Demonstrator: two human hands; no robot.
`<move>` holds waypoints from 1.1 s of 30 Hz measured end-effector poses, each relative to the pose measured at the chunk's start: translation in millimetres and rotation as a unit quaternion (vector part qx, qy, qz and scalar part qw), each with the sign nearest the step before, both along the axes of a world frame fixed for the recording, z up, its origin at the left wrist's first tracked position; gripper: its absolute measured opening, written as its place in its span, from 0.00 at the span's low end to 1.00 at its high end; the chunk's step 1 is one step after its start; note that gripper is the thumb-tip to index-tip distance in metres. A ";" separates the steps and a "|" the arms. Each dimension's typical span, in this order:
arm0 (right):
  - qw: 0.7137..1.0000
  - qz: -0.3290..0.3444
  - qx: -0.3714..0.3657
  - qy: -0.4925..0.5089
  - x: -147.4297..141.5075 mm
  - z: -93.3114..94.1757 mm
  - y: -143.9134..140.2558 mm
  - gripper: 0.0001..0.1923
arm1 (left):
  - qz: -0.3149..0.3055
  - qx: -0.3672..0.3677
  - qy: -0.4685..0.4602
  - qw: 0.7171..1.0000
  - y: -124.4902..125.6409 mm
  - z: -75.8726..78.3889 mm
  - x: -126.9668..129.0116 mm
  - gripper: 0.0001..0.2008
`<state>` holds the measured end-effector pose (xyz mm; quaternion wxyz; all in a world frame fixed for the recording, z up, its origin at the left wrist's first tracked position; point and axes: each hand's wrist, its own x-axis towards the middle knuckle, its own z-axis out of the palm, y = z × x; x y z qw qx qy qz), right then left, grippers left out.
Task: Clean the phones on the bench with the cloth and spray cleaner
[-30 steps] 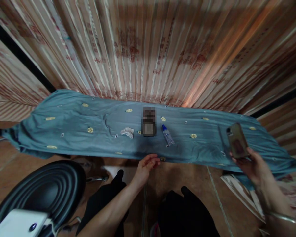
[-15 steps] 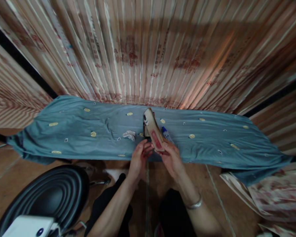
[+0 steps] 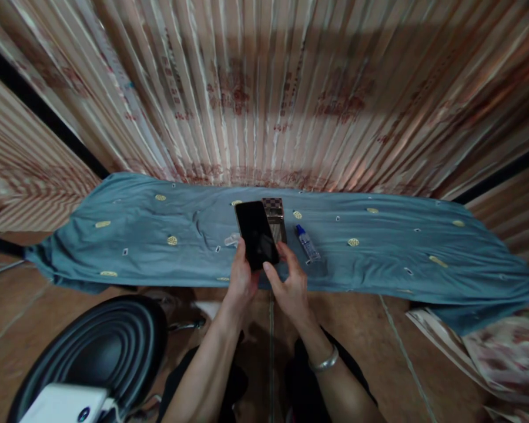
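A smartphone (image 3: 255, 235) is held over the cloth with its dark screen facing me, tilted slightly to the left. My left hand (image 3: 242, 276) is closed around its lower left side, thumb along the edge. At the lower right corner, my right hand (image 3: 291, 285) grips the phone too, its thumb near the bottom of the screen and its fingers by the right edge. Partly hidden behind the phone lies a checkered box (image 3: 273, 207). A clear bottle with a blue cap (image 3: 307, 243) lies to the right. Left of the phone is a small clear plastic piece (image 3: 231, 239).
A teal patterned cloth (image 3: 379, 247) covers the long narrow table in front of a striped curtain (image 3: 264, 106). A round black stool (image 3: 92, 346) stands at the lower left, bearing a white device (image 3: 66, 402). Dark poles (image 3: 502, 173) slant at both sides.
The phone has turned from its case back to its screen side and shifted left. My left hand has taken hold of it. The box and bottle are now less covered.
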<state>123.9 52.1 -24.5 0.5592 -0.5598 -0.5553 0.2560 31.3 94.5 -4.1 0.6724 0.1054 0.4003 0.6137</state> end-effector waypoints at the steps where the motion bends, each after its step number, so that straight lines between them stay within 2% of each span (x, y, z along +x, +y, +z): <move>1: 1.000 0.006 -0.009 0.011 1.6 -0.9 0.6 0.27 | -0.001 0.000 0.003 1.000 0.8 -3.2 -2.4 0.20; 5: 0.994 0.018 -0.039 0.102 6.1 -7.1 9.0 0.23 | -0.007 0.024 0.014 1.000 4.5 -12.5 -7.3 0.21; 8: 0.980 0.024 -0.053 0.189 6.9 -11.9 17.6 0.24 | -0.011 0.026 0.016 0.999 8.1 -15.2 -7.5 0.19; 11: 0.970 0.034 -0.064 0.233 7.8 -14.2 22.2 0.26 | -0.044 0.027 0.011 0.999 10.5 -15.4 -5.8 0.21; 14: 0.965 0.057 -0.072 0.247 9.2 -13.9 22.3 0.27 | -0.066 0.030 0.013 0.997 11.1 -15.5 -3.3 0.25; 21: 0.955 0.118 -0.083 0.258 4.9 -8.8 19.4 0.29 | -0.047 0.014 0.023 0.999 11.4 -17.5 -0.7 0.27; 27: 0.947 0.133 -0.108 0.272 0.3 -16.5 19.0 0.34 | -0.050 0.010 0.027 0.998 11.2 -17.8 -2.0 0.26; 33: 0.948 0.157 -0.088 0.261 -0.2 -20.8 17.3 0.35 | -0.019 0.016 0.034 0.999 7.5 -13.7 0.9 0.23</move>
